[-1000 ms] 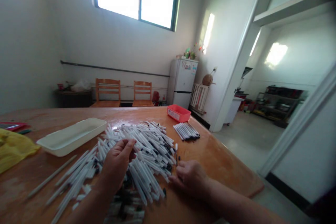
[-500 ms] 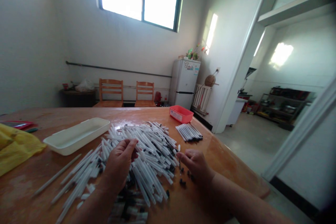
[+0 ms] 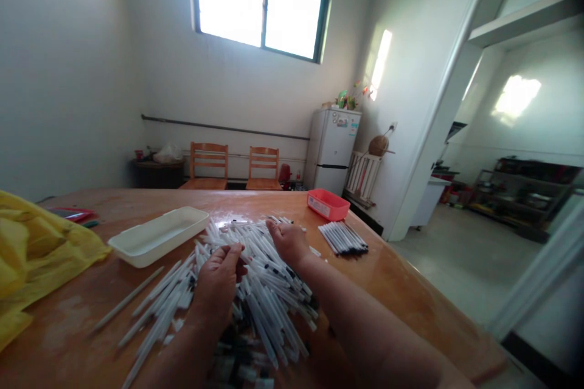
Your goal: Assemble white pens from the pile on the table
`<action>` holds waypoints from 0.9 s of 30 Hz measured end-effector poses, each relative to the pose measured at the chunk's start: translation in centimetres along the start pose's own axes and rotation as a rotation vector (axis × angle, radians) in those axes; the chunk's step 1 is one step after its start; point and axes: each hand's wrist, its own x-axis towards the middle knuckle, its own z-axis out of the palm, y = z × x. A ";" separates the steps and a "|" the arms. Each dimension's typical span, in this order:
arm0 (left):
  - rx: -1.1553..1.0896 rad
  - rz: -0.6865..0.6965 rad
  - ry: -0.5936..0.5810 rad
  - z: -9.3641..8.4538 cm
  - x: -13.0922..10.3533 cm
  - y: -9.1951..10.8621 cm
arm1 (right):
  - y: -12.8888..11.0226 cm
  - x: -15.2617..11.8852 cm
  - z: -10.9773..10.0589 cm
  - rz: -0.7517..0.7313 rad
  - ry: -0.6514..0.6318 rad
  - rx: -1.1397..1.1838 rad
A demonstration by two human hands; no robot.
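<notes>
A large heap of white pens (image 3: 269,310), many with black ends, covers the middle of the table. Over its left part, my left hand (image 3: 221,276) is closed with thumb and fingertips pinched together; anything in the pinch is too small to make out. My right hand (image 3: 288,243) reaches across the far right side of the heap, its fingers curled and thumb pointing forward. What it may hold is hidden. To the right of it, a row of pens (image 3: 342,238) lies side by side with black ends toward me.
A red plastic tray (image 3: 326,205) stands beyond the row of pens. At left are a long cream plastic box (image 3: 137,255) and a crumpled yellow bag (image 3: 41,255). The wooden table (image 3: 410,304) ends at right; chairs (image 3: 208,164) and a fridge (image 3: 335,146) stand behind.
My right hand has moved forward and left, from near the small black pieces to the far side of the heap. My left hand keeps its pinch. The view has shifted left.
</notes>
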 end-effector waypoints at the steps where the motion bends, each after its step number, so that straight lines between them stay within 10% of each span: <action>1: -0.001 -0.001 0.001 0.0 0.0 0.0 | -0.4 0.5 0.2 0.006 -0.016 -0.002; 27: 0.024 0.000 -0.010 0.1 0.0 -0.1 | 2.8 0.4 -1.6 0.095 0.155 0.183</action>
